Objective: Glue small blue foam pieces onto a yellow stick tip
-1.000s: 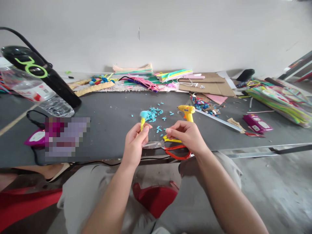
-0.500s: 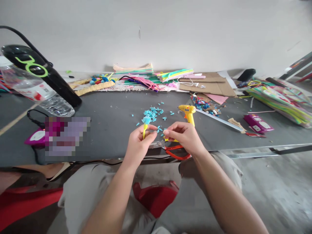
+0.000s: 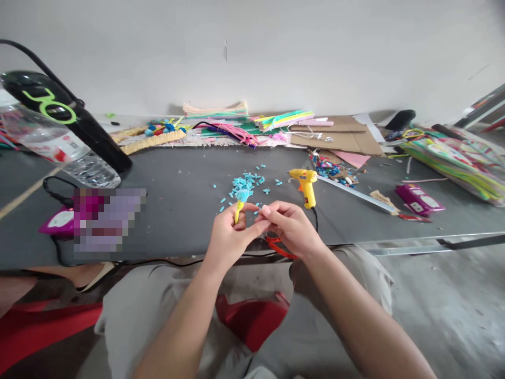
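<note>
My left hand (image 3: 231, 234) is closed round the yellow stem of a small pipe-cleaner flower (image 3: 241, 197), whose fluffy blue head points up. My right hand (image 3: 290, 226) has its fingertips pinched together, touching the left fingertips; whatever sits between them is too small to make out. Just beyond the flower lies a scatter of short blue pipe-cleaner pieces (image 3: 245, 181). Red-handled scissors (image 3: 276, 245) lie partly hidden below my hands. To the right of the pieces rests a yellow glue gun (image 3: 304, 184), its cord running down behind my right hand.
Left on the grey table (image 3: 177, 210) are a plastic bottle (image 3: 59, 142), a black cylindrical object (image 3: 100, 139) and a purple box (image 3: 59, 223). Pipe-cleaner bundles (image 3: 284, 120) and cardboard (image 3: 335, 139) line the wall. A metal ruler (image 3: 355, 195) and purple packet (image 3: 420, 200) lie right.
My right hand has moved left, bringing its fingertips against my left hand's. The flower has shifted slightly right, and the scissors are more covered.
</note>
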{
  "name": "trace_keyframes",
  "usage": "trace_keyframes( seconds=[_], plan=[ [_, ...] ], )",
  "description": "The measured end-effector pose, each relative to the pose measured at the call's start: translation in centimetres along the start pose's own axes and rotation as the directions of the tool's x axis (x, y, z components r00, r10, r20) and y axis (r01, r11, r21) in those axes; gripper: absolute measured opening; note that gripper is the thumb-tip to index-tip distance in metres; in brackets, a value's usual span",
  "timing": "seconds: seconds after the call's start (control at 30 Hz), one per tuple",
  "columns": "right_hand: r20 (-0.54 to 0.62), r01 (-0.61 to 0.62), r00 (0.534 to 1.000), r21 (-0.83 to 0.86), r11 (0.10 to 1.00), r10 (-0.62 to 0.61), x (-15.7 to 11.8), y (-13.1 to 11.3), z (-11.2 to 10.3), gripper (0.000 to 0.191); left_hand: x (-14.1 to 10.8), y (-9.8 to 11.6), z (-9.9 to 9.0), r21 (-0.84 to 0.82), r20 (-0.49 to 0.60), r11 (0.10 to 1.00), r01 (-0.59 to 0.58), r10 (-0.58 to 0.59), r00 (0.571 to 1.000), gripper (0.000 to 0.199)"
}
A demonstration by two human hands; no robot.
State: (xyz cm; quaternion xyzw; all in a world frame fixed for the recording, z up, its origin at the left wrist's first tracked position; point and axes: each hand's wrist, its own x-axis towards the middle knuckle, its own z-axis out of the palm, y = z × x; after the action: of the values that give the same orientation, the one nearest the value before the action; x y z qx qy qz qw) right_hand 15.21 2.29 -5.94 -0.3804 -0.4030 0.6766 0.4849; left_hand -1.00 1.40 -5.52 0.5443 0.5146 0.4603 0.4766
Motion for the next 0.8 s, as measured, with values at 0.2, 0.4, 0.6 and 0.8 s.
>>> trace_keyframes(
  seconds=[0.2, 0.4, 0.6, 0.8],
  plan=[
    [0.058, -0.079, 0.995, 0.022, 0.997, 0.077, 0.0, 0.1, -0.3, 0.034, 0.2, -0.2, -0.4, 0.004, -0.061, 1.000, -0.006, 0.006, 0.998, 0.027],
    [0.188, -0.120, 0.977, 0.086, 0.989, 0.102, -0.3, -0.8, 0.0, 0.051, 0.4, -0.7, -0.6, 0.021, -0.199, 0.997, -0.069, 0.071, 0.977, 0.024],
    [0.234, -0.169, 0.964, 0.170, 0.971, 0.127, -0.5, -0.9, 0.0, 0.056, 0.3, -0.8, -0.6, -0.002, -0.237, 0.984, -0.178, 0.172, 0.956, 0.016],
    [0.252, -0.180, 0.961, 0.237, 0.955, 0.118, -0.5, -1.1, -0.1, 0.052, 0.2, -0.4, -1.0, 0.088, -0.199, 0.985, -0.151, 0.166, 0.966, 0.023]
  ],
)
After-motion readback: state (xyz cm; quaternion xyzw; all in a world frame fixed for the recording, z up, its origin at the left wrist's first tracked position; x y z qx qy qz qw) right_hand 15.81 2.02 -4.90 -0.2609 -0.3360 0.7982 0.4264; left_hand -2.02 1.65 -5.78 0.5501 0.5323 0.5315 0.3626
